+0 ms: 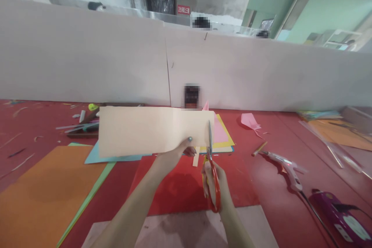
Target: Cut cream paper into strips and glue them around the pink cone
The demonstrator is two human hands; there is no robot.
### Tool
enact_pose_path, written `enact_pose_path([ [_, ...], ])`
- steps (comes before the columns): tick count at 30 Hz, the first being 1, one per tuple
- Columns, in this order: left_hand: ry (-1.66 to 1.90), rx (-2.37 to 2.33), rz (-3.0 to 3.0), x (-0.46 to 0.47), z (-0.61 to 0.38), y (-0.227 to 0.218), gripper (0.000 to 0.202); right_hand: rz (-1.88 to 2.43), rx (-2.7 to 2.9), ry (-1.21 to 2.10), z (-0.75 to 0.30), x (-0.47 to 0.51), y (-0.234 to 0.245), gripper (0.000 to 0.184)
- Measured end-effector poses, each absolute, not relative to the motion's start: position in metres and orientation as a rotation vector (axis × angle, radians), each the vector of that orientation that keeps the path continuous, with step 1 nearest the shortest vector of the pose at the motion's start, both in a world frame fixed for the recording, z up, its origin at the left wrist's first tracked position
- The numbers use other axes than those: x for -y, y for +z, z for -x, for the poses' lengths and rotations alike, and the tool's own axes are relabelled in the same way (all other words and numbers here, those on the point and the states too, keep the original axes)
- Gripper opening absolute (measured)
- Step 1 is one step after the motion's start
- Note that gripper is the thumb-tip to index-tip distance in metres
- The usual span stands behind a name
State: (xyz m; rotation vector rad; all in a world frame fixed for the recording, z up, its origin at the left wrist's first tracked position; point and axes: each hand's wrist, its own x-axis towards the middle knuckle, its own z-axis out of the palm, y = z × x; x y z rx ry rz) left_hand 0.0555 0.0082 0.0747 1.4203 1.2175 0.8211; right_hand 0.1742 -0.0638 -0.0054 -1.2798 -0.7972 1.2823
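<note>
My left hand [186, 147] pinches a long cream sheet of paper [136, 130] by its lower edge, thumb in front, and holds it up over the table. A fold line runs down the sheet right of its middle. In my right hand [216, 180] are scissors [215, 190] with red and yellow handles, pointing away from me. Their blades lie at the sheet's right end, close to its edge. Below the sheet hangs or lies a narrow cream strip [196, 159]; I cannot tell whether it is attached. Beneath my hands lies a red sheet [174, 190].
Orange paper [43, 186] lies at left, over green sheets. Behind my hands are yellow paper [225, 131] and a dark tray [84, 133]. To the right are a pink scrap [249, 121], a glue gun [286, 168] with its cord, and a purple device [340, 213]. A white partition [87, 58] stands behind.
</note>
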Motion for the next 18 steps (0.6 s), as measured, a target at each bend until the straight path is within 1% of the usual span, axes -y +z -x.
enact_pose_path([
  [6, 0.775, -1.186, -1.444, -0.007, -0.056, 0.077, 0.039, 1.228, 0.862, 1.289, -0.175, 0.066, 0.005, 0.042],
  [12, 0.821, -1.170, -1.442, -0.009, -0.056, 0.070, 0.038, 1.198, 0.830, 1.273, -0.174, 0.062, -0.006, 0.043],
  [18, 0.758, -1.126, -1.449, -0.007, -0.054, 0.070, 0.037, 1.229, 0.809, 1.226, -0.177, 0.057, -0.011, 0.046],
])
